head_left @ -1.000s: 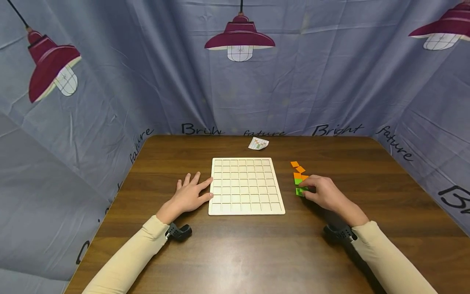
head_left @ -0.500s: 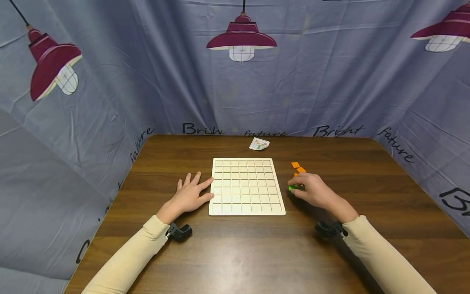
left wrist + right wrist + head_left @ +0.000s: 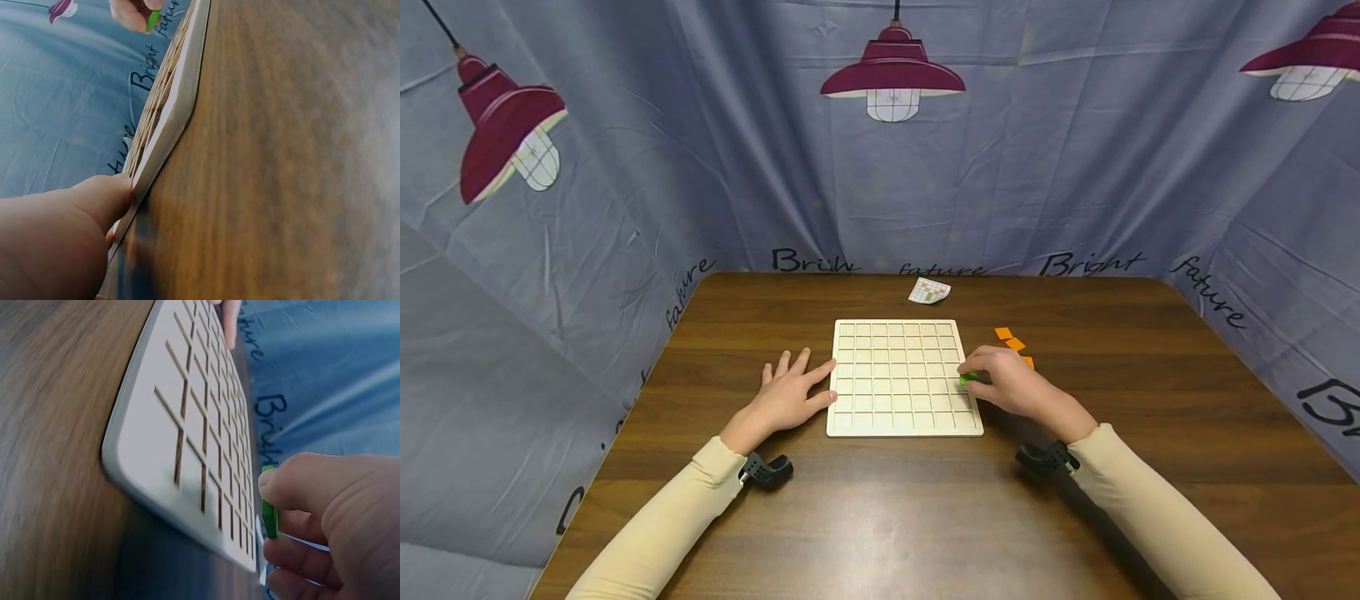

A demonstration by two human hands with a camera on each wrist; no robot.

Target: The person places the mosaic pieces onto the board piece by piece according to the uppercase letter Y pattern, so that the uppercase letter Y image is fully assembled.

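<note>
A pale wooden grid board (image 3: pixel 898 379) with square recesses lies flat on the table. Spread fingers of my left hand (image 3: pixel 782 400) rest on the tabletop, index fingertip and thumb at the board's left edge. In the left wrist view, the thumb (image 3: pixel 103 194) touches that edge. Over the board's right side, my right hand (image 3: pixel 1007 379) pinches a green square tile (image 3: pixel 269 509) between thumb and fingers. Beyond the right hand lie several orange square tiles (image 3: pixel 1015 343), partly hidden by it.
A small paper card (image 3: pixel 929 290) printed with a coloured grid lies behind the board, near the far table edge. The brown wooden table (image 3: pixel 880 508) is enclosed by blue-grey curtains (image 3: pixel 760 167) with printed lamps and lettering.
My right hand has picked up the green tile from the pile on the right and moved left with it over the board's right edge. The left hand has stayed still.
</note>
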